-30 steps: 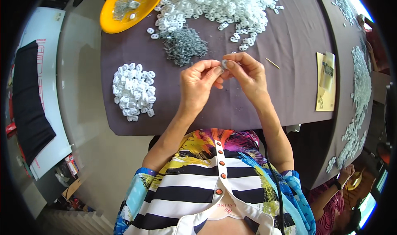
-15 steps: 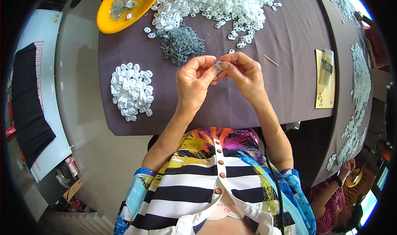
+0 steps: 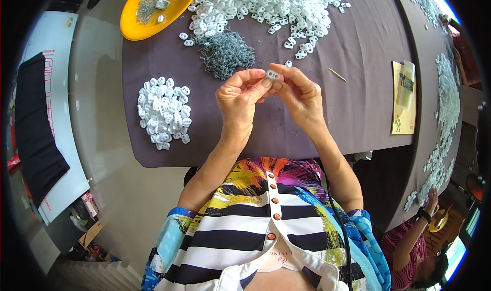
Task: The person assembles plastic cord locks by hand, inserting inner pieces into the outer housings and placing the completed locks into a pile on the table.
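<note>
Between both my hands is a small white oval plastic piece with two holes point(image 3: 273, 75), its holes facing up. My left hand point(image 3: 238, 94) is closed, thumb and forefinger pinching the piece's left end. At the other end, the thumb and fingertips of my right hand point(image 3: 303, 92) press against it. Whether anything smaller sits between the fingers is hidden. Just beyond my left hand lies a heap of small grey spring-like pieces point(image 3: 225, 54). A large heap of white two-hole pieces point(image 3: 266, 7) spreads across the far side of the table.
A smaller pile of white pieces point(image 3: 162, 112) lies at the left. A yellow bowl point(image 3: 134, 29) with tiny metal bits stands far left. A thin stick point(image 3: 337, 75) and a yellowish pad point(image 3: 398, 122) lie right. Another person's hand point(image 3: 432, 201) touches a second table's pieces point(image 3: 445, 112).
The two-hole piece now shows more fully, its holes turned upward. My right fingers have shifted slightly on it. The other person's hand has moved a little up toward the second table.
</note>
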Tool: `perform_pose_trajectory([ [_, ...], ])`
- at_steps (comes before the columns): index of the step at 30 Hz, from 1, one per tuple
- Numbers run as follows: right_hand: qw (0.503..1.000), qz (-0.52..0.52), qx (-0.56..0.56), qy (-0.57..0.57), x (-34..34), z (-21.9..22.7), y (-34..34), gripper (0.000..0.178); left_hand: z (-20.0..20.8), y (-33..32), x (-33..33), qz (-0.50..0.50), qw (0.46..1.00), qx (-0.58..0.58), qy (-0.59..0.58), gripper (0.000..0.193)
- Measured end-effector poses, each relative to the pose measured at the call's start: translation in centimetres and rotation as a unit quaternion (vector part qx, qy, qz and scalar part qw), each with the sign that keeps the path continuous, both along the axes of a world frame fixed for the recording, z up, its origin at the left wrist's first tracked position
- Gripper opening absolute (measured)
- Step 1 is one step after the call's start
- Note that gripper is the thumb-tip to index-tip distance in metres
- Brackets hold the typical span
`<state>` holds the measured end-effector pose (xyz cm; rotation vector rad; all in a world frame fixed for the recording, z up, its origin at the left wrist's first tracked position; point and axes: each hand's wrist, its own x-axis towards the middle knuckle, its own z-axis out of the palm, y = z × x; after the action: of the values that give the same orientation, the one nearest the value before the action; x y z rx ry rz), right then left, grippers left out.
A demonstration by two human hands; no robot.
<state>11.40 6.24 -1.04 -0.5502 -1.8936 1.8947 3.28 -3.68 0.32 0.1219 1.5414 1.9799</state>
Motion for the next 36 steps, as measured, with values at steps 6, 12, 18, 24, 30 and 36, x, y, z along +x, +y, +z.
perform_pose_trajectory([
  [6, 1.0, -0.002, -0.006, -0.014, -0.2, 0.9, 0.0, 0.026, 0.0, 0.1, 0.0, -0.015, 1.0, 0.026, 0.0, 0.015],
  [12, 0.996, 0.056, -0.066, -0.032, 0.2, 1.2, 1.0, 0.025, 0.0, -0.2, -1.4, -0.109, 0.994, 0.016, 0.0, 0.018],
  [18, 0.997, 0.06, -0.039, -0.028, 0.0, 1.5, 1.0, 0.024, 0.5, -0.2, -1.7, -0.146, 0.988, 0.004, -0.04, 0.016],
  [24, 0.998, 0.01, -0.049, -0.029, 0.1, 0.8, 0.3, 0.025, 0.0, -0.2, -1.2, -0.111, 0.991, 0.013, -0.073, 0.015],
  [30, 0.999, -0.01, -0.033, -0.011, 0.1, 0.3, 0.0, 0.027, 0.0, -0.2, -1.1, -0.109, 0.991, 0.009, -0.074, 0.017],
  [36, 0.995, -0.037, -0.092, -0.007, -0.1, 0.5, -0.1, 0.024, 0.4, -0.1, -1.2, -0.131, 0.991, -0.032, -0.02, 0.018],
])
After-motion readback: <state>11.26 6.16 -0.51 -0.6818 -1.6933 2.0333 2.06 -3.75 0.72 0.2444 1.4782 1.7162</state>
